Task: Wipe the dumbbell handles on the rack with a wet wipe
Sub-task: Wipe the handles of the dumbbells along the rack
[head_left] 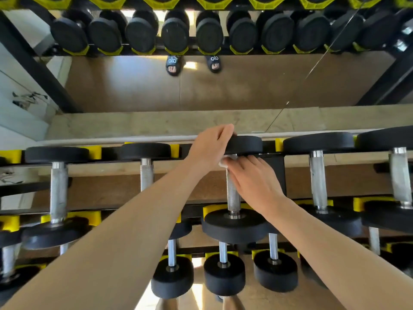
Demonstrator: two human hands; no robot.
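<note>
The black steel dumbbell rack with yellow plastic cradles point(281, 144) fills the lower half of the view, with a row of black round-headed dumbbells lying across its top tier and smaller ones on a tier below. A large wall mirror point(223, 86) stands right behind it and reflects the brown floor, the rack and two feet in black slippers.

The step in hand, as I judge it, is wiping the knurled silver metal handle point(232, 193) of the middle dumbbell on the top tier. The left hand point(210, 146) rests on the far black rubber head point(244, 145) of this dumbbell, its grip closed over the rim to keep it steady. The right hand point(250, 182) lies on the far end of the handle, fingers curled, and its grip holds the small white wet wipe point(224, 163), of which only a corner shows just under the far head.

To do this well, the wipe should wrap around the bar, not only touch the top side, and travel along the full length to the near head. The knurling will probably catch the tissue, so slow pressure with a slight twist seems better than a fast stroke. The left hand should stop the dumbbell from rolling in its cradles.

The neighbouring handles on both sides look dull and marked; I cannot tell if they are already wiped.
</note>
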